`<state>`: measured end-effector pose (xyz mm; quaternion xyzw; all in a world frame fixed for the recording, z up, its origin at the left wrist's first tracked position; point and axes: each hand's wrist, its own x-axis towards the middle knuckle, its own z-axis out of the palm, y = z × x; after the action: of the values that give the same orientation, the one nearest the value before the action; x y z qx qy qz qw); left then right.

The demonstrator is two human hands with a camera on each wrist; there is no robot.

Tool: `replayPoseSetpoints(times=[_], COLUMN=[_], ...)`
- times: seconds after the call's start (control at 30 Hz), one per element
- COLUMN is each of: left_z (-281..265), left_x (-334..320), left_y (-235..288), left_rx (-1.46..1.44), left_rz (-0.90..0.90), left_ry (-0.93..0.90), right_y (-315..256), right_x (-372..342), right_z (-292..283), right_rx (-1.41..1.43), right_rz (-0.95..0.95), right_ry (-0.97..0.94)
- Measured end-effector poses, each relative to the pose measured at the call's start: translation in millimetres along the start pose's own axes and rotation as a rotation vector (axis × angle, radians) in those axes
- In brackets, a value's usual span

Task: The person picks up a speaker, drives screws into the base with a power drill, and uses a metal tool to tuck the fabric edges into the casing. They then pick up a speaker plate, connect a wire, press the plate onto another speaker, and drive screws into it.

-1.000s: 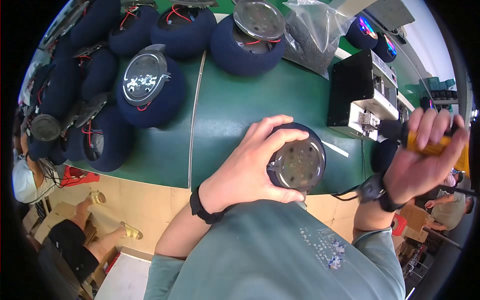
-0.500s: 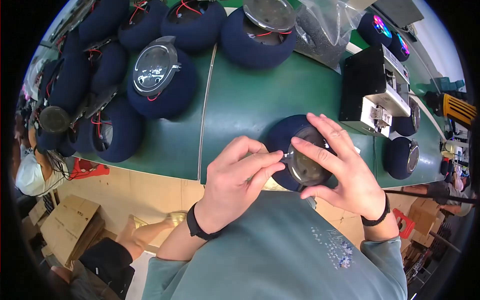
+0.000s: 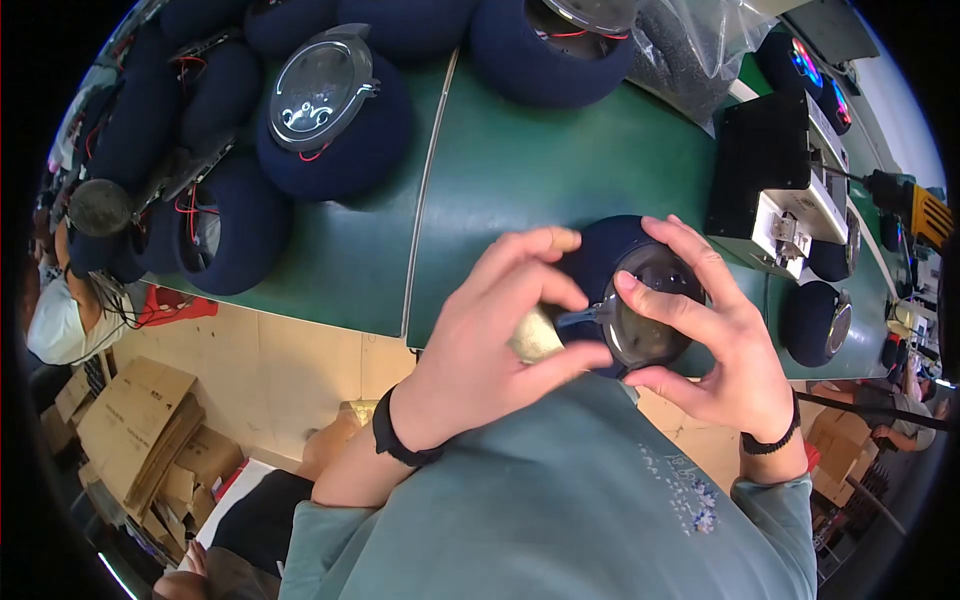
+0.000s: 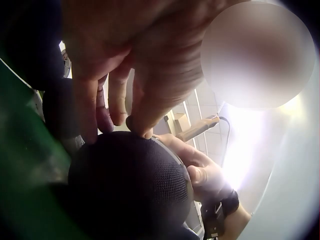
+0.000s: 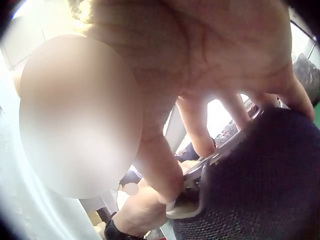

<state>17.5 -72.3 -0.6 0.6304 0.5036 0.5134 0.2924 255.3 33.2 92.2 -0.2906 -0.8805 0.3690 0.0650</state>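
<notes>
A round dark blue housing with a glossy grey disc cover sits near the table's front edge. My right hand grips it from the right, its fingers spread over the cover and rim. Beside a small tab on the cover's left side is my left hand, blurred, its thumb and fingers apart. In the left wrist view, fingertips of the left hand meet the mesh-covered housing. In the right wrist view, the right hand curls round the housing's rim.
More blue housings with red wires crowd the left and back of the table. A black and silver machine stands at the right, with a yellow-black tool beyond it and a plastic bag of dark granules behind.
The right hand has left the yellow-black tool and come onto the housing and cover. The left hand has moved off the housing's left side to the tab, its fingers now spread wider apart.
</notes>
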Motion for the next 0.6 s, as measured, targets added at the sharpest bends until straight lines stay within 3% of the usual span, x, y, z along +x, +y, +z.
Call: replayPoseSetpoints(times=[0.07,0.27,0.43,0.6], left_z=[7.6,14.8,19.8,22.2], left_x=[2.3,4.2,18.7,22.6], left_y=[6.0,-4.3,-1.1,-8.3], left_rx=[-0.283,-0.200,-0.198,-0.295], left_rz=[-0.225,-0.126,-0.113,-0.154], left_ry=[-0.047,-0.144,-0.211,-0.265], right_y=[-2.6,-3.8,-0.3,6.6], right_x=[-1.1,-6.3,-5.5,-12.5], right_z=[2.6,5.7,0.5,-4.4], right_rx=[0.019,0.001,-0.004,0.097], right_rz=[0.017,0.077,0.017,0.121], right_ry=[0.020,0.072,0.048,0.085])
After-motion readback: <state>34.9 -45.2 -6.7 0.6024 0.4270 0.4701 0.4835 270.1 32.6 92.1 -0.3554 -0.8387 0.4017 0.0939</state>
